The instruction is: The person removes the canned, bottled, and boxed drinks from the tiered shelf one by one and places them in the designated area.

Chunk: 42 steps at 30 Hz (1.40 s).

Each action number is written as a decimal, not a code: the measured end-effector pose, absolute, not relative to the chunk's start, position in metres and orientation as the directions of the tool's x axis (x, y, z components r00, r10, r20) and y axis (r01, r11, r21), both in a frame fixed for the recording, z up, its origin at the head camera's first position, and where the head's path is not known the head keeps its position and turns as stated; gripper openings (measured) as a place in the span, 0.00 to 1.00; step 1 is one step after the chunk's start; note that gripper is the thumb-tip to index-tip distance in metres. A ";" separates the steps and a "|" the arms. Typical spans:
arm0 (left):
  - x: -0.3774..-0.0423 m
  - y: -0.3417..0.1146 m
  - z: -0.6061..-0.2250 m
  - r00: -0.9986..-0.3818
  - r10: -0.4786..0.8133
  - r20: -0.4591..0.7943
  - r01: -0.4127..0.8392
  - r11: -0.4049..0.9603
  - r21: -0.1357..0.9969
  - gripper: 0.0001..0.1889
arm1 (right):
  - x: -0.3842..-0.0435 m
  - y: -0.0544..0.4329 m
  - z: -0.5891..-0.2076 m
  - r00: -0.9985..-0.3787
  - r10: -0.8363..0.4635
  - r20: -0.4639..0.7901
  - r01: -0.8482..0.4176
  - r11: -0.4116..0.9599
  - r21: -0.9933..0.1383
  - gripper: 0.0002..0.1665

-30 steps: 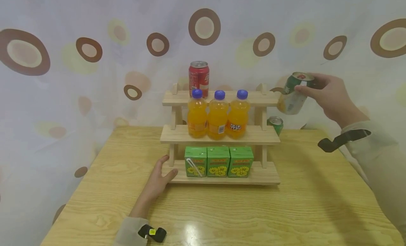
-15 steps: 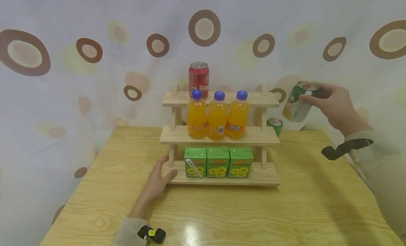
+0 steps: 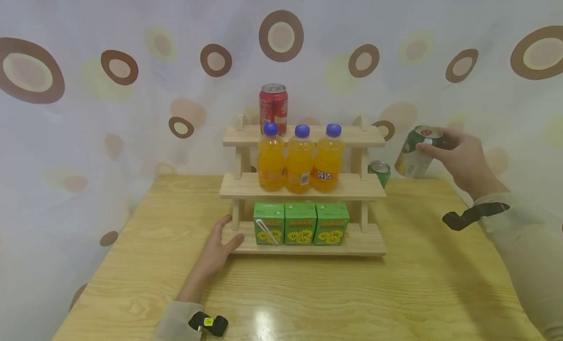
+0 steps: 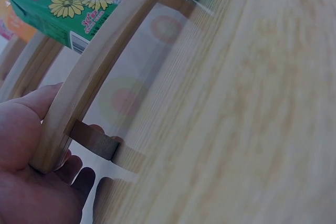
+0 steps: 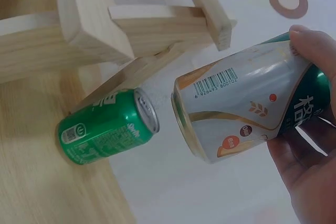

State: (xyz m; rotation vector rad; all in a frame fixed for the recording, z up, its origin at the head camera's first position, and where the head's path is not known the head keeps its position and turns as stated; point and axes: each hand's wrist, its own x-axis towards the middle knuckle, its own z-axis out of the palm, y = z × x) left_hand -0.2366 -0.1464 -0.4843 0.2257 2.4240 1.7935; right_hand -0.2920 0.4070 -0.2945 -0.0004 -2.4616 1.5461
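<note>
In the head view my right hand (image 3: 462, 158) holds a green and white drink can (image 3: 415, 153) by its upper part, tilted, in the air to the right of a three-tier wooden rack (image 3: 303, 250). A green Sprite can (image 5: 107, 127) stands on the table behind the rack's right end, below the held can. My left hand (image 3: 217, 248) grips the left end of the rack's lowest shelf, thumb on top and fingers beneath, as the left wrist view shows. Green drink cartons (image 3: 300, 224) stand on that lowest shelf.
Orange soda bottles (image 3: 300, 160) with blue caps line the middle shelf. A red cola can (image 3: 273, 109) stands on the top shelf, left of centre. The wooden table (image 3: 308, 297) extends around the rack, and a patterned cloth (image 3: 316, 33) hangs behind it.
My right hand has lowered the green and white can beside the rack, moving it slightly right as well. My left hand keeps its place on the bottom shelf.
</note>
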 end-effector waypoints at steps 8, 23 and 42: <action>-0.224 -0.144 -0.458 -0.978 0.202 -0.051 0.007 0.275 0.961 0.38 | -0.295 0.413 -0.316 -0.973 0.133 0.186 -0.098 0.494 -0.864 0.41; -0.220 -0.143 -0.452 -0.977 0.212 -0.026 0.037 0.288 0.957 0.37 | -0.303 0.420 -0.350 -0.968 0.168 0.187 -0.073 0.523 -0.849 0.43; -0.239 -0.149 -0.488 -0.980 0.196 0.034 0.091 0.288 0.953 0.38 | -0.318 0.422 -0.387 -0.964 0.236 0.123 0.017 0.516 -0.856 0.50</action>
